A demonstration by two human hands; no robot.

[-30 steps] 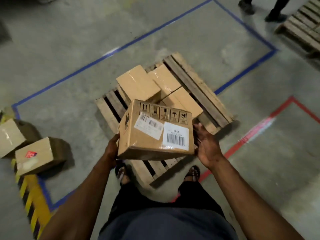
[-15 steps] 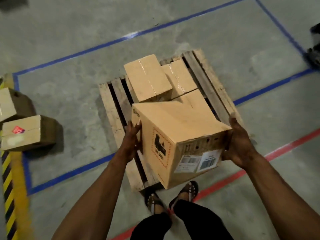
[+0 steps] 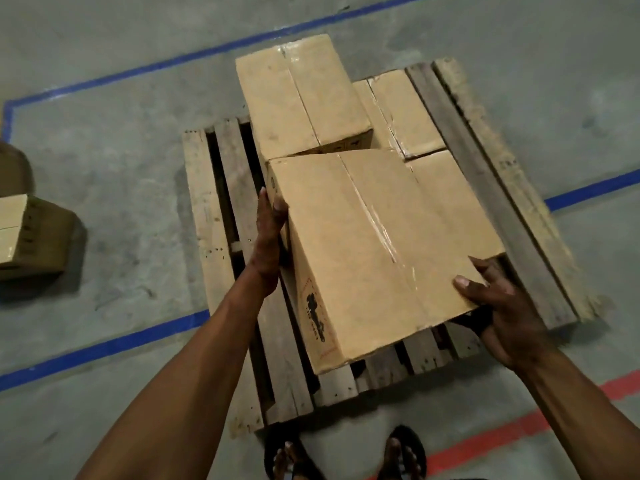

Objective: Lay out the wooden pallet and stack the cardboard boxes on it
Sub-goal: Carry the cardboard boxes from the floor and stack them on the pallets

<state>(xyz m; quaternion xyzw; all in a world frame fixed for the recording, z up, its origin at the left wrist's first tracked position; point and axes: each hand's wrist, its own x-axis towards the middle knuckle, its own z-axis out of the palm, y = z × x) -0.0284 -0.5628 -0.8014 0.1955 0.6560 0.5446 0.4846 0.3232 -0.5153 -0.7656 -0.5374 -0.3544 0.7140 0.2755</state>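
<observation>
Both hands carry the large cardboard box [image 3: 377, 251] between them: the left hand [image 3: 268, 244] lies flat with straight fingers against its left side face, and the right hand [image 3: 502, 306] grips its lower-right corner, thumb on the top face and fingers curled underneath.

Compared with half a second ago, the box sits lower and further up the frame, over the wooden pallet [image 3: 207, 216] in the middle of the frame, its top face now turned to the camera and the barcode labels out of sight. The view has closed in on the pallet, and the sandalled feet [image 3: 343, 455] now stand at the bottom edge.

The box spans the gap between the two hands, its far edge just beside the taller box [image 3: 301, 98] at upper centre and overlapping the lower boxes [image 3: 405, 112] to the right. Whether its base already rests on the slats cannot be told.

Two more boxes [image 3: 31, 233] lie on the concrete floor [image 3: 121, 150] at the left edge, outside the blue floor tape [image 3: 104, 344].
</observation>
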